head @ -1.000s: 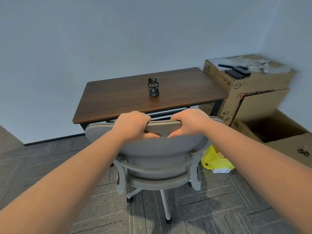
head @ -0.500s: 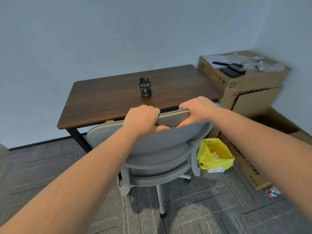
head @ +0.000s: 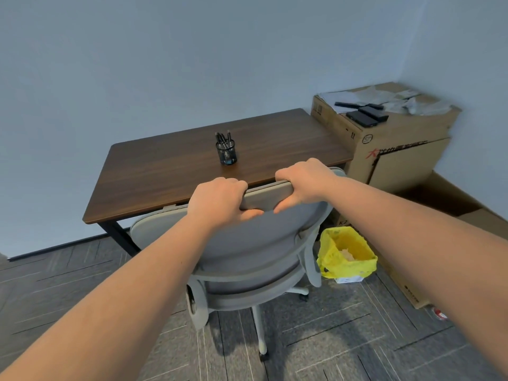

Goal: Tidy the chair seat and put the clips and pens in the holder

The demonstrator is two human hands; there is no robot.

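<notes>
Gripping: left hand (head: 217, 200) and right hand (head: 303, 180), both clamped on grey padded swivel chair (head: 255, 243) backrest. Black mesh pen holder (head: 226, 152) just beyond knuckles, on brown wooden desk (head: 165, 171). Risk: castors skew; backrest may strike the desk edge.

Matt grey cloth covers the chair (head: 247, 243) back – smooth wood-grain desk (head: 192, 166) (black mesh holder (head: 226, 154)), plain cardboard boxes (head: 395, 149).

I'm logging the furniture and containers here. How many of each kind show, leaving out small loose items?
Desk: 1
Chair: 1
Pen holder: 1
Yellow-lined bin: 1
Tall closed cardboard box: 1
Total: 5; more cardboard lies low at the right, count unclear.
</notes>
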